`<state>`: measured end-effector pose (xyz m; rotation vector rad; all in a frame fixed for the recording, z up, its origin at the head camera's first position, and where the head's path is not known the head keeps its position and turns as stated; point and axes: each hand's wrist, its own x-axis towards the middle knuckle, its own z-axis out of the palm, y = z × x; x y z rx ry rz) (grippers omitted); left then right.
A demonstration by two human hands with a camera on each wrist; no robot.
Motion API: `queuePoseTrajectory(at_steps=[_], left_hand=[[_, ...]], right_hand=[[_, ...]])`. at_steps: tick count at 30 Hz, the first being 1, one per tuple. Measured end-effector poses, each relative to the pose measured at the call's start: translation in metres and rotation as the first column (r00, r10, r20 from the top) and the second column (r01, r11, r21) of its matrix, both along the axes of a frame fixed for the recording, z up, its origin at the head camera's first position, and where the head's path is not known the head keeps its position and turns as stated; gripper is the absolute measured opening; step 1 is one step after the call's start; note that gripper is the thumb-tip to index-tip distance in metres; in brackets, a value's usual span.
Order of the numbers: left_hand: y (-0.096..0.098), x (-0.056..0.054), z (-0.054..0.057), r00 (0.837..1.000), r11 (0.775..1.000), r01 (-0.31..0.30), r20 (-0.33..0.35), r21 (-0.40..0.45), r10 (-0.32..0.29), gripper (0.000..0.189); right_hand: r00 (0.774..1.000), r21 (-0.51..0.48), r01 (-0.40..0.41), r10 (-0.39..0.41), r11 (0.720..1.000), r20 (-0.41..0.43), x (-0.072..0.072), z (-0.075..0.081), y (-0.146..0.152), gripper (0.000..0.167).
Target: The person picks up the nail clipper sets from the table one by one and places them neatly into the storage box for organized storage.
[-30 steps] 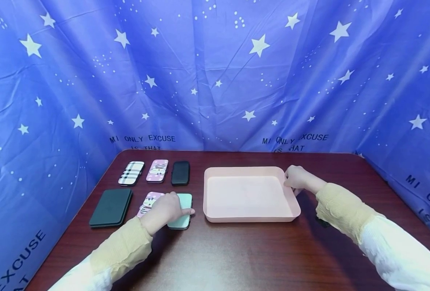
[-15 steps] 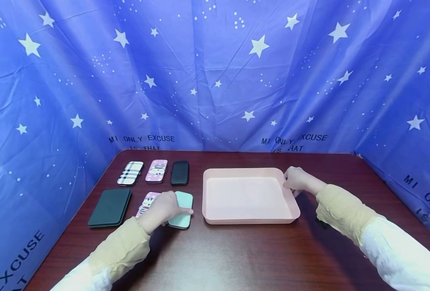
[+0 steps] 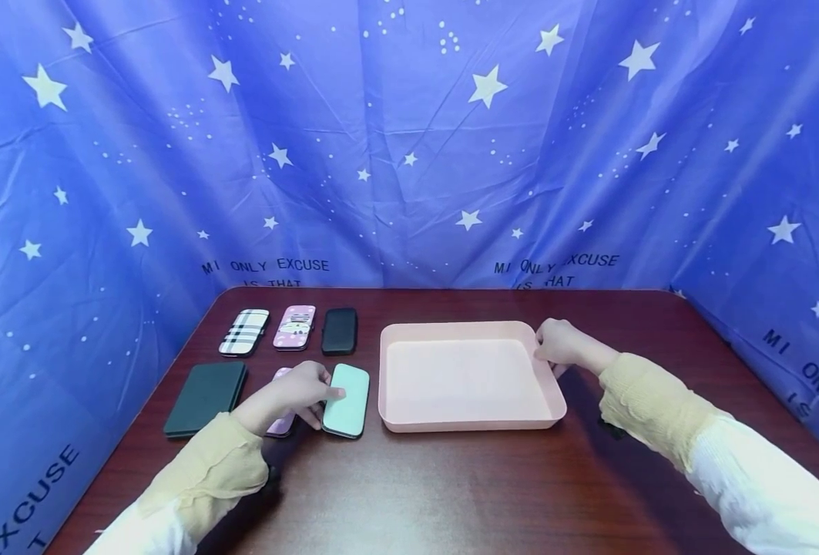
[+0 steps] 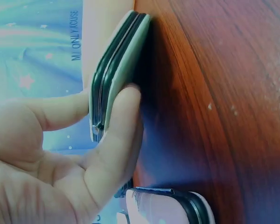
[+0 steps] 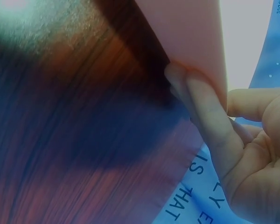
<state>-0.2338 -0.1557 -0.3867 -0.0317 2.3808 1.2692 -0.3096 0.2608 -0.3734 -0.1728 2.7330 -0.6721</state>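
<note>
My left hand (image 3: 297, 388) pinches a slim mint-green clasp case (image 3: 350, 401), thumb on top and fingers underneath. In the left wrist view, the mint-green case (image 4: 126, 58) is closed, with dark sides and a thin metal frame, and stands tilted off the table. At the right end of a shallow pink tray (image 3: 464, 378), my right hand (image 3: 560, 343) grips the wall. The right wrist view has the fingers on the outside of the pink wall (image 5: 196, 37), with the thumb on its other side. A pink patterned case (image 3: 282, 425) lies partly hidden behind my left hand.
Behind are a plaid case (image 3: 244, 332), another pink patterned case (image 3: 294, 327) and a black case (image 3: 340, 331) in a row. A larger dark green case (image 3: 205, 399) lies at the left. A blue star-printed curtain (image 3: 409, 193) surrounds the dark wooden table (image 3: 409, 493).
The mint-green case has tilted up off the table in my left hand, which has shifted slightly left around its edge. My right hand keeps its hold on the tray.
</note>
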Motion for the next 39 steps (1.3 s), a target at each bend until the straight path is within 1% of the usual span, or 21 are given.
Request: queuePoseTrajectory(at_steps=[2,5,7,9,10,13,15,20,24,26,30,34,39], left_hand=[[-0.003,0.0,-0.001,1.0,0.999,0.004,0.006,0.04,-0.004,0.019],[-0.005,0.0,-0.002,1.0,0.998,-0.003,0.011,0.069,0.002,0.017],[-0.006,0.0,-0.003,1.0,0.997,-0.011,0.011,0.078,0.01,0.016],[-0.008,0.0,-0.002,1.0,0.996,-0.021,0.007,0.088,0.021,0.015],[-0.01,0.0,-0.002,1.0,0.995,-0.03,0.005,0.093,0.029,0.015],[-0.015,-0.001,0.002,0.999,0.993,-0.04,-0.003,0.107,0.04,0.016],[-0.018,-0.003,0.005,0.999,0.991,-0.053,-0.001,0.125,0.053,0.018],[-0.024,-0.007,0.017,0.998,0.981,-0.057,0.008,0.188,0.056,0.029],[-0.024,-0.011,0.028,0.999,0.974,-0.04,-0.01,0.225,0.044,0.039],[-0.022,-0.013,0.033,0.999,0.965,-0.027,-0.021,0.259,0.034,0.042],[-0.016,-0.018,0.044,0.999,0.936,-0.012,-0.033,0.353,0.026,0.042],[-0.005,-0.023,0.058,0.998,0.905,-0.025,-0.034,0.424,0.044,0.043],[0.013,-0.027,0.078,0.998,0.889,-0.022,-0.041,0.458,0.045,0.044]], right_hand=[[1.0,-0.009,0.0,0.0,1.0,-0.002,0.0,-0.001,-0.002,0.022],[1.0,-0.025,0.006,-0.006,1.0,0.001,-0.001,-0.001,-0.006,0.021],[1.0,-0.043,0.019,-0.018,0.999,0.021,-0.001,-0.001,-0.008,0.017],[0.999,-0.057,0.035,-0.033,0.998,0.041,-0.002,0.0,-0.01,0.007],[0.998,-0.063,0.045,-0.042,0.997,0.055,-0.003,0.0,-0.011,0.008],[0.994,-0.079,0.069,-0.062,0.995,0.086,-0.005,0.0,-0.012,0.029],[0.992,-0.095,0.082,-0.072,0.992,0.105,-0.006,0.0,-0.011,0.036],[0.988,-0.12,0.098,-0.082,0.988,0.13,-0.008,0.001,-0.011,0.038],[0.988,-0.112,0.092,-0.077,0.989,0.131,-0.006,0.004,-0.011,0.038],[0.989,-0.105,0.088,-0.074,0.991,0.131,-0.005,0.006,-0.011,0.038],[0.989,-0.108,0.076,-0.061,0.991,0.133,-0.004,0.007,-0.009,0.036],[0.988,-0.123,0.076,-0.059,0.99,0.14,-0.003,0.008,-0.007,0.031],[0.989,-0.101,0.065,-0.051,0.993,0.141,-0.004,0.01,-0.005,0.026]])
